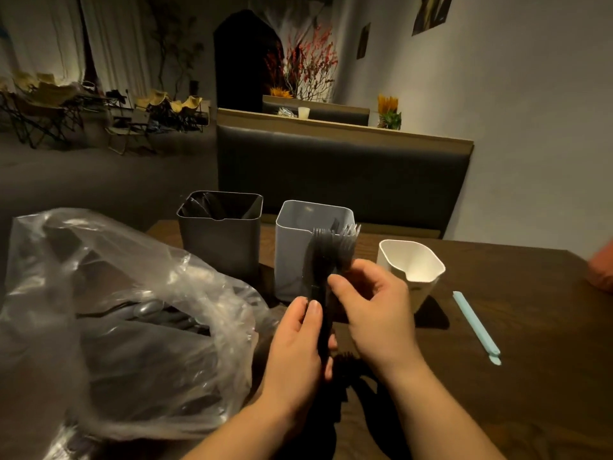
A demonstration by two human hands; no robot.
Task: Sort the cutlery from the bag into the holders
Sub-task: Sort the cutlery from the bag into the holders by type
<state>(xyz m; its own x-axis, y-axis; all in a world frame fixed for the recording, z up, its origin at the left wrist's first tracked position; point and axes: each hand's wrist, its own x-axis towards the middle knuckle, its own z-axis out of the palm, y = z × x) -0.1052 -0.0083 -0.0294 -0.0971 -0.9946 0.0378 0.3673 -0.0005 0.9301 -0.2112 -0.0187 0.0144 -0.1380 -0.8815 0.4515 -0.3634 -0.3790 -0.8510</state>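
Your left hand (295,346) curls round the handles of a bundle of black plastic forks (323,250), and your right hand (374,303) pinches their necks, in front of the pale grey square holder (293,257). They are probably light, stiff and slick: grip the stacked handles.

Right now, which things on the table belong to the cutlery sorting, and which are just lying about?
In use: clear plastic bag; black plastic forks, gripped by left hand and right hand; dark grey square holder; light grey square holder; probably white paper cup.
Lying about: pale blue stick; orange object at right edge.
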